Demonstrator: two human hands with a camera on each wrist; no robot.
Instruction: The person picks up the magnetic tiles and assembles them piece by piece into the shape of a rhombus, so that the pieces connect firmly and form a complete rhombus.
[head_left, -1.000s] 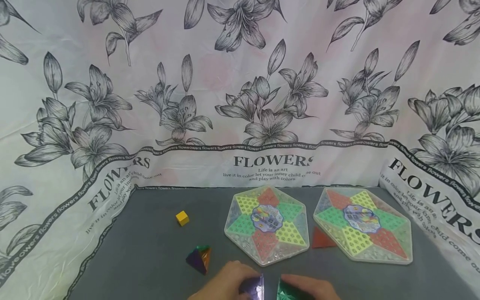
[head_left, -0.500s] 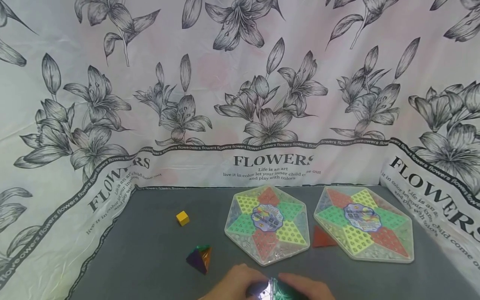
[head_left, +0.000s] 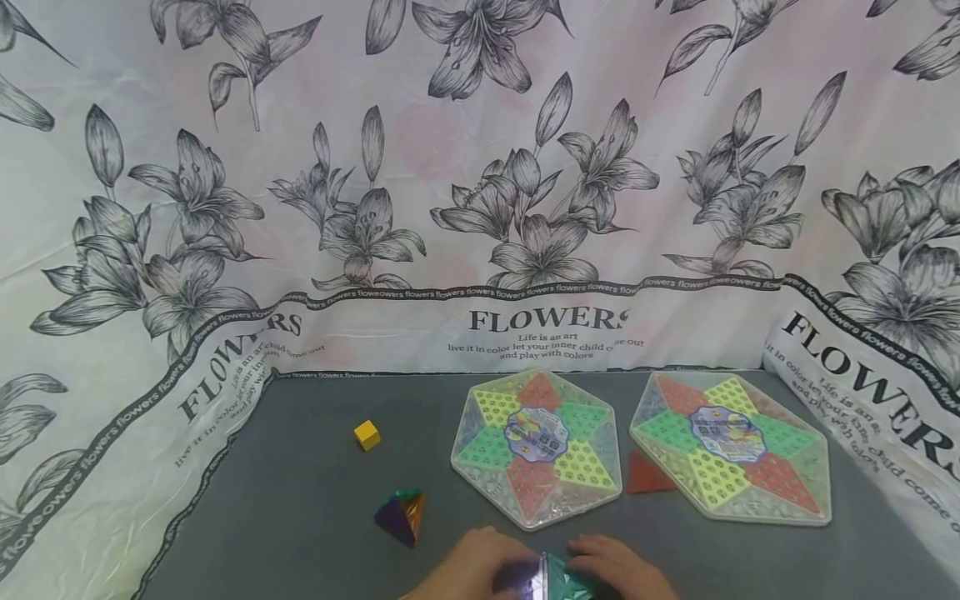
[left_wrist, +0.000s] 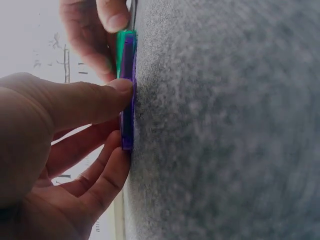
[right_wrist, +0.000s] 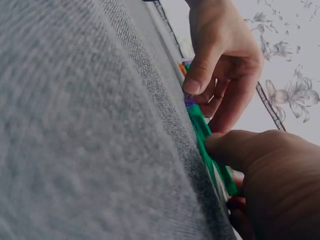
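Note:
At the bottom of the head view my left hand (head_left: 480, 562) pinches a translucent purple magnetic tile (head_left: 529, 577) between thumb and fingers. In the left wrist view, its thumb lies along the flat purple tile (left_wrist: 127, 112), close to the grey surface. To its right, my right hand (head_left: 618, 567) holds a green magnetic tile (head_left: 564, 579), with edges meeting the purple one. Thumb and fingers grip the green tile (right_wrist: 212, 150) from both sides in the right wrist view. Their lower parts are cut off in the head view.
Left of the hands stands a small pyramid (head_left: 401, 517) in purple, green and orange. Behind it lies a yellow cube (head_left: 367, 435). Two hexagonal star boards (head_left: 536, 496) (head_left: 795, 500) lie further back, with a red triangle (head_left: 647, 475) between them. Flower-printed cloth (head_left: 547, 350) encloses the grey table (head_left: 285, 500).
The purple and green tiles stood apart a second ago; now their edges are together. My left hand moved slightly right, my right hand leftward, and the right fingers have since shifted on the green tile.

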